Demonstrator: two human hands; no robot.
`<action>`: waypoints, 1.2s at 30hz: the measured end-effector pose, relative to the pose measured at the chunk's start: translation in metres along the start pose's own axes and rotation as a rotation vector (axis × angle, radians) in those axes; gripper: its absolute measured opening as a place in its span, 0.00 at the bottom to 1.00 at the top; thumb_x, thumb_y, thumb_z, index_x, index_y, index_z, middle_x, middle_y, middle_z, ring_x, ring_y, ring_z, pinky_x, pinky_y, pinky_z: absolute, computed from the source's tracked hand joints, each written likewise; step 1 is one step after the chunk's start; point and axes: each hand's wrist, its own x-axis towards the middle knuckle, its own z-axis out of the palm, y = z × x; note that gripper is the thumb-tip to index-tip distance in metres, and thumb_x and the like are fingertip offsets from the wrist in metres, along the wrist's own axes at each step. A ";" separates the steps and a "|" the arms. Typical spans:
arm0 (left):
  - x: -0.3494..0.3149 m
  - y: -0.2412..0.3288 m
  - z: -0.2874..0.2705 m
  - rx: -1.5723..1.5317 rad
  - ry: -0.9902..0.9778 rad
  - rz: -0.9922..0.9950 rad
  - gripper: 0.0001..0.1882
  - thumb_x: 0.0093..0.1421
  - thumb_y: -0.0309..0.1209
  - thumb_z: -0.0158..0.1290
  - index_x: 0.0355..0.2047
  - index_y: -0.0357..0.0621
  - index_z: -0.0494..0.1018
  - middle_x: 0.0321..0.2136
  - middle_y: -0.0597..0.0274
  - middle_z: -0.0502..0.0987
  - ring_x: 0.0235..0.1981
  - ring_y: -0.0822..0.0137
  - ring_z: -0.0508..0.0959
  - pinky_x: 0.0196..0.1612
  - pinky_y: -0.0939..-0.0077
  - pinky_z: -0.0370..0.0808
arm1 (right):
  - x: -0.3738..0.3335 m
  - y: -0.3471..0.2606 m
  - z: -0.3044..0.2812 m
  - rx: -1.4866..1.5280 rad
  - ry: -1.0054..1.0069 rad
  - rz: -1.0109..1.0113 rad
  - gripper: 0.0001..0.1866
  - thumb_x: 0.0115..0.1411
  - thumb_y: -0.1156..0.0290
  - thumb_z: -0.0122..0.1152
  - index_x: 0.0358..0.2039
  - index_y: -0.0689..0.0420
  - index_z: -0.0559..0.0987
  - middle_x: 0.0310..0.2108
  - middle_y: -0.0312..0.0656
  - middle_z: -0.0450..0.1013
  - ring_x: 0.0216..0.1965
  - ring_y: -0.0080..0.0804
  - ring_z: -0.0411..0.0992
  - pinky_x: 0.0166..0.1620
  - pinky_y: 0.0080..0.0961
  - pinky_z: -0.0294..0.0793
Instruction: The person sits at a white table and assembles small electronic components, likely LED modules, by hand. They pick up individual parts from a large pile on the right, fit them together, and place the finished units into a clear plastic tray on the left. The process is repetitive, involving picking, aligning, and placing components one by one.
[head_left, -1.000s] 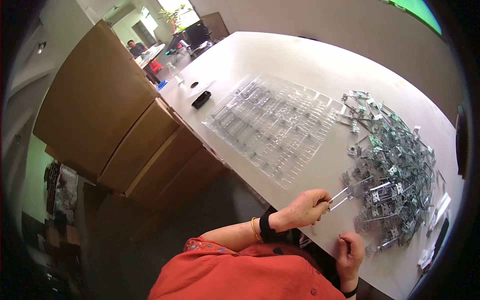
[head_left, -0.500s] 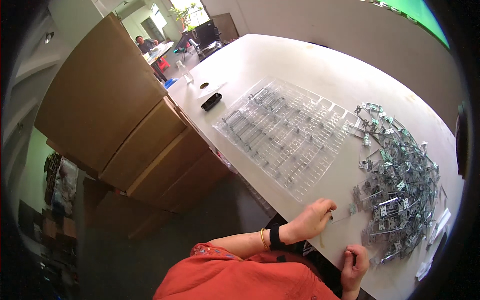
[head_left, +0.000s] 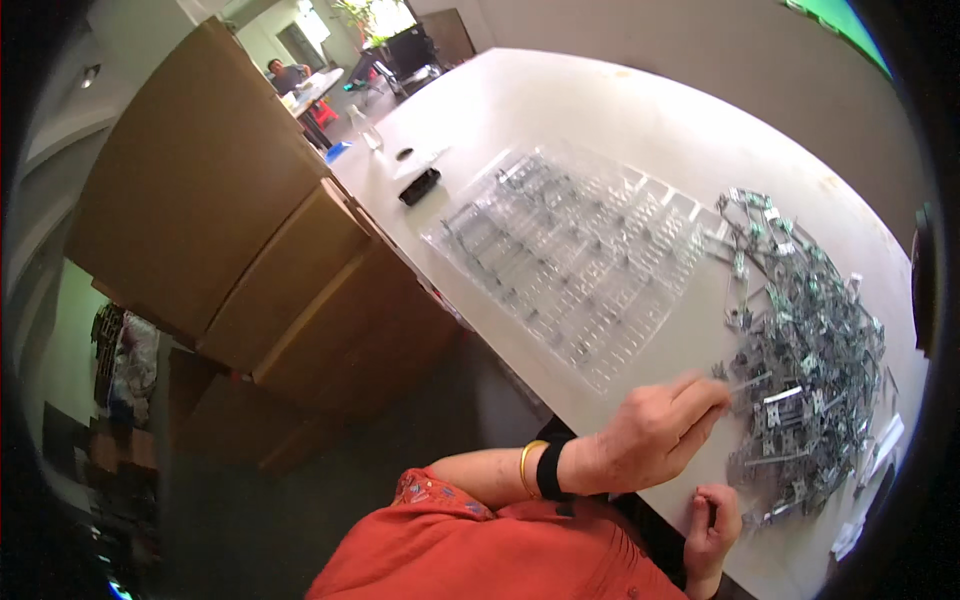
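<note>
My left hand (head_left: 662, 432), with a black band and a gold bangle at its wrist, reaches across the near part of the table. Its fingertips are pinched together at the left edge of a heap of small silvery metal parts with thin rods and flat plates (head_left: 805, 370). What the pinch holds is hidden by the fingers. Resting by the table's near edge, my right hand (head_left: 712, 535) is loosely curled, and nothing shows in it. Beyond my left hand lies a clear plastic tray (head_left: 625, 345) with several metal rod parts in its slots.
Brown cardboard boxes (head_left: 200, 190) are stacked left of the white table (head_left: 560, 90). A black oblong object (head_left: 420, 187) and a clear bottle (head_left: 365, 128) stand toward the far left. White scraps (head_left: 868, 480) lie at the right rim. A person (head_left: 287, 76) sits in the background.
My left hand has moved right and forward, from bare table to the heap's edge. A small metal part at its fingertips before is now out of sight. My right hand has stayed put.
</note>
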 end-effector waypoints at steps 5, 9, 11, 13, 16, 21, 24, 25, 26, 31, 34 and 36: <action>0.032 0.037 -0.022 0.072 0.111 0.279 0.20 0.56 0.16 0.69 0.49 0.36 0.83 0.32 0.56 0.80 0.27 0.58 0.81 0.29 0.68 0.78 | -0.001 0.004 -0.001 -0.067 0.015 -0.013 0.05 0.68 0.80 0.68 0.43 0.59 0.83 0.40 0.48 0.82 0.41 0.47 0.81 0.48 0.37 0.80; 0.036 0.053 -0.029 0.171 0.214 0.409 0.21 0.44 0.24 0.68 0.42 0.42 0.83 0.26 0.65 0.73 0.23 0.64 0.74 0.31 0.67 0.76 | 0.006 0.000 -0.001 -0.093 0.010 -0.065 0.06 0.68 0.79 0.70 0.45 0.59 0.84 0.42 0.49 0.83 0.43 0.48 0.82 0.47 0.37 0.81; 0.038 0.062 -0.032 0.159 0.206 0.441 0.20 0.45 0.22 0.71 0.41 0.46 0.83 0.27 0.67 0.73 0.24 0.65 0.74 0.32 0.68 0.77 | 0.006 0.000 -0.004 -0.095 0.006 -0.061 0.07 0.68 0.78 0.71 0.45 0.59 0.84 0.43 0.48 0.84 0.44 0.48 0.83 0.48 0.37 0.81; 0.039 0.079 -0.039 0.155 0.154 0.479 0.20 0.46 0.22 0.71 0.41 0.46 0.83 0.27 0.66 0.74 0.24 0.65 0.74 0.32 0.68 0.77 | 0.007 0.000 -0.003 -0.072 0.006 -0.070 0.07 0.69 0.78 0.71 0.46 0.58 0.84 0.42 0.48 0.84 0.44 0.47 0.83 0.48 0.37 0.82; 0.034 0.092 -0.042 0.096 0.087 0.526 0.19 0.47 0.21 0.71 0.42 0.45 0.83 0.29 0.64 0.74 0.25 0.65 0.75 0.33 0.68 0.78 | 0.009 0.000 -0.004 -0.073 0.003 -0.062 0.07 0.69 0.78 0.71 0.46 0.58 0.83 0.42 0.47 0.83 0.43 0.46 0.83 0.47 0.36 0.82; 0.029 0.105 -0.041 0.045 -0.014 0.566 0.18 0.50 0.21 0.70 0.42 0.43 0.82 0.30 0.62 0.75 0.26 0.64 0.76 0.33 0.68 0.78 | 0.007 -0.004 -0.002 -0.075 0.014 -0.067 0.08 0.69 0.78 0.71 0.47 0.58 0.83 0.42 0.47 0.83 0.42 0.45 0.82 0.45 0.34 0.82; 0.031 0.106 -0.038 0.045 -0.045 0.568 0.17 0.51 0.20 0.69 0.43 0.42 0.82 0.32 0.60 0.76 0.27 0.63 0.77 0.34 0.68 0.78 | 0.007 -0.004 0.000 -0.114 0.036 -0.067 0.08 0.69 0.78 0.71 0.47 0.58 0.83 0.43 0.47 0.83 0.42 0.44 0.83 0.46 0.34 0.82; 0.031 0.105 -0.037 0.043 -0.054 0.567 0.17 0.51 0.20 0.69 0.43 0.42 0.82 0.32 0.60 0.76 0.27 0.63 0.77 0.34 0.68 0.79 | 0.007 -0.002 0.001 -0.107 0.036 -0.063 0.08 0.69 0.78 0.71 0.47 0.58 0.83 0.43 0.46 0.83 0.42 0.44 0.83 0.46 0.34 0.82; 0.030 0.105 -0.036 0.042 -0.060 0.562 0.17 0.52 0.20 0.69 0.43 0.41 0.82 0.32 0.59 0.77 0.28 0.63 0.78 0.34 0.68 0.79 | 0.005 0.005 0.004 -0.070 0.028 -0.053 0.08 0.69 0.78 0.71 0.46 0.58 0.83 0.43 0.46 0.83 0.43 0.44 0.83 0.46 0.34 0.82; 0.035 0.103 -0.030 0.005 -0.087 0.565 0.16 0.54 0.19 0.69 0.43 0.40 0.82 0.34 0.57 0.78 0.29 0.62 0.79 0.35 0.68 0.79 | 0.006 0.002 -0.004 -0.054 -0.003 -0.057 0.08 0.69 0.78 0.71 0.46 0.58 0.83 0.44 0.45 0.84 0.45 0.44 0.83 0.48 0.35 0.83; 0.035 0.099 -0.030 -0.002 -0.082 0.528 0.15 0.55 0.18 0.68 0.44 0.39 0.82 0.35 0.55 0.78 0.30 0.62 0.80 0.35 0.69 0.80 | 0.009 0.001 -0.003 -0.026 -0.009 -0.047 0.08 0.69 0.78 0.71 0.46 0.58 0.83 0.44 0.45 0.84 0.45 0.44 0.83 0.48 0.35 0.83; 0.031 0.093 -0.030 -0.011 -0.073 0.482 0.15 0.56 0.18 0.68 0.44 0.38 0.82 0.36 0.54 0.79 0.30 0.62 0.80 0.35 0.69 0.80 | 0.009 -0.002 -0.007 -0.033 -0.020 -0.020 0.08 0.69 0.78 0.71 0.46 0.58 0.83 0.44 0.45 0.84 0.45 0.45 0.83 0.48 0.35 0.83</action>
